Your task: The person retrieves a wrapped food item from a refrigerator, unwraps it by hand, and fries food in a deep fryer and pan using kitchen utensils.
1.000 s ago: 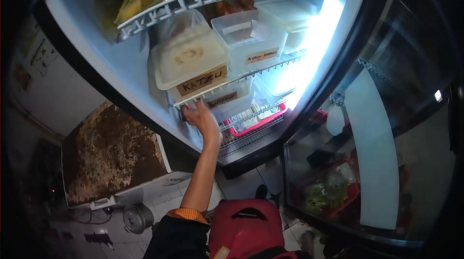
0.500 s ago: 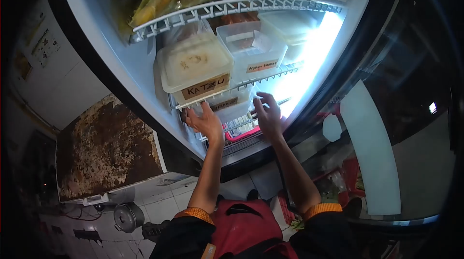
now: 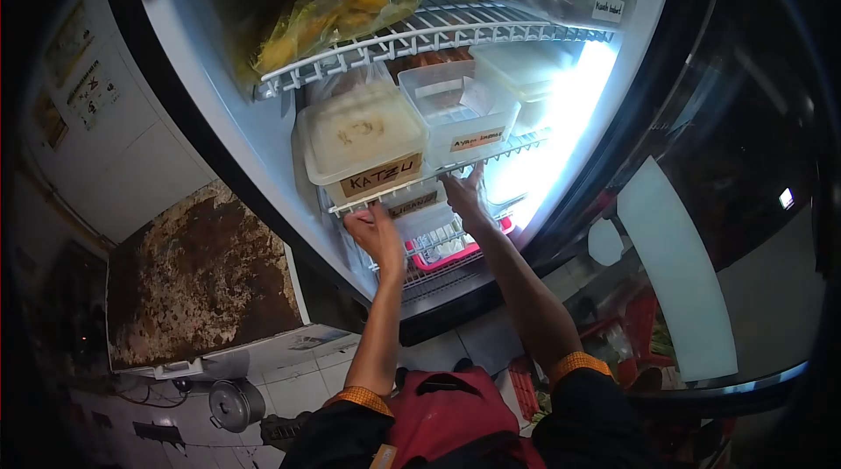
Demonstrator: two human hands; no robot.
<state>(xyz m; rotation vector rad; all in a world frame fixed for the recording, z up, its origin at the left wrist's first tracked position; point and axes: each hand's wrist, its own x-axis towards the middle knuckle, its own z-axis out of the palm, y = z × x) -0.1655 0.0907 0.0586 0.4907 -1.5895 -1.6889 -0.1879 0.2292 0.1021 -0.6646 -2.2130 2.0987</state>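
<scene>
A lidded plastic container (image 3: 416,222) with a brown, partly hidden label sits under the middle wire shelf of an open fridge. My left hand (image 3: 377,237) is closed at its left front corner, thumb on the front and the other fingers mostly hidden. At its right front corner is my right hand (image 3: 469,202), closed around the edge, with some fingers out of sight behind it. Directly above, a lidded box marked KATZU (image 3: 363,132) rests on the wire shelf (image 3: 438,173). Beside that box stands an open clear tub (image 3: 469,134) with a paper label.
Below lies a pink-rimmed tray (image 3: 447,254) holding small packs. The upper wire rack (image 3: 420,40) carries a yellow plastic bag (image 3: 342,18). A bright light strip (image 3: 574,136) runs down the right side. The glass door (image 3: 736,206) stands open at right, a rusty-topped chest (image 3: 201,276) at left.
Both hands have moved onto the lower container's front corners. My right hand has turned and closed in from the side. The whole view has shifted slightly.
</scene>
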